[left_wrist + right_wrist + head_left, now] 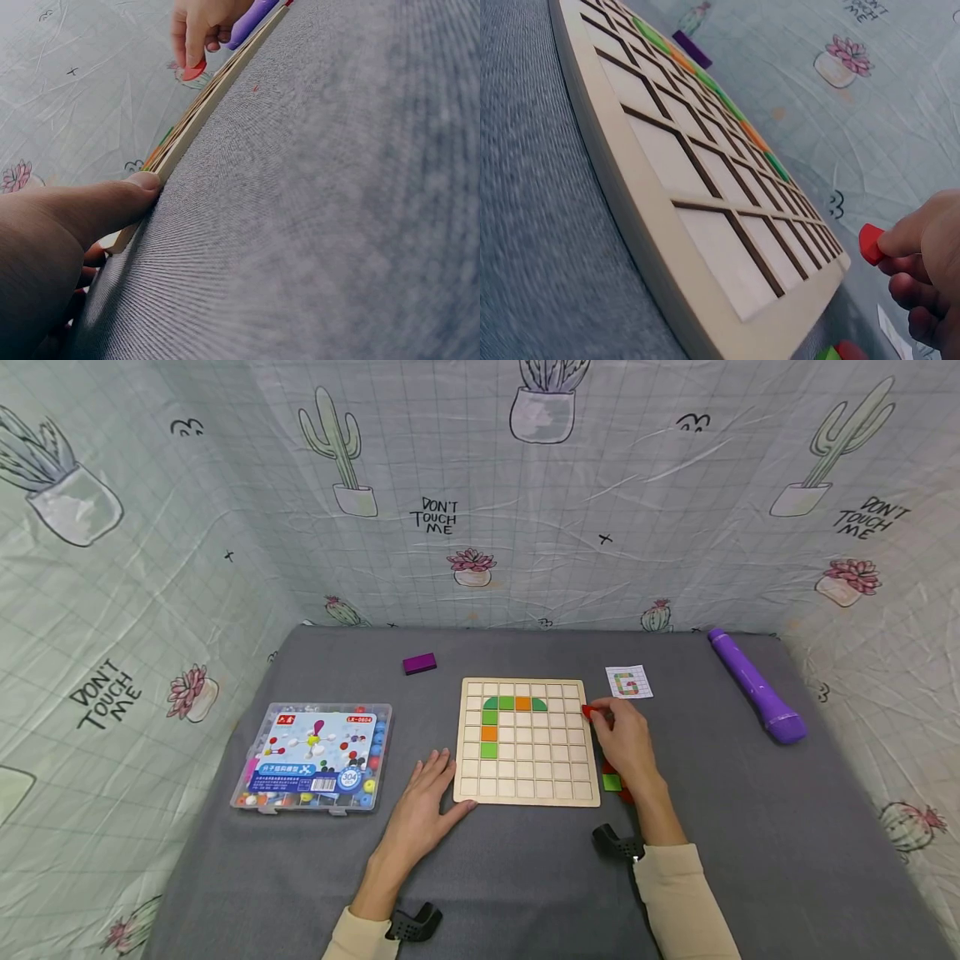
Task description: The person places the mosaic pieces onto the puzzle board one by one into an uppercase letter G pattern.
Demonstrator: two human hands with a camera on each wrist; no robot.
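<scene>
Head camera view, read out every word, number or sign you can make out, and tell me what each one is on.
"DON'T TOUCH ME": patterned cloth, printed three times.
"x": small marks on the same cloth.
"LX-0804": box label, upper right.
"304": round badge on that label.
The label's Chinese characters and fine print are too small to read reliably.

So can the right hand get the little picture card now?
Probably yes: the picture card lies just beyond the right hand, and nothing seems to cover it. But that hand is pinching a red piece, so it would likely have to put that down first.
</scene>
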